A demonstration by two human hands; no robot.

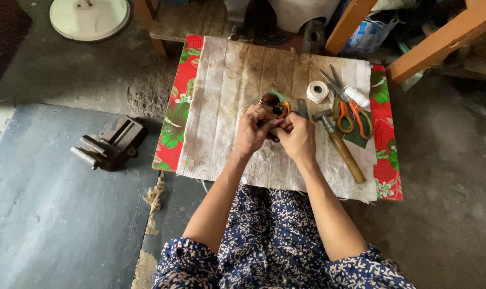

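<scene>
My left hand (252, 130) and my right hand (296, 138) are pressed together over a low table covered with a stained white cloth (227, 96). Between their fingers they hold a small dark brown piece with an orange edge (275, 105); what it is I cannot tell. A bit of green material shows just behind it. Both hands have their fingers closed on the piece, thumbs nearly touching.
To the right on the cloth lie a wooden-handled hammer (342, 144), orange-handled scissors (347, 107), a spool of white thread (318, 91) and a white roll (357, 96). A red flowered cloth (176, 107) lies under the white one. A metal vise (108, 145) sits on the floor at left.
</scene>
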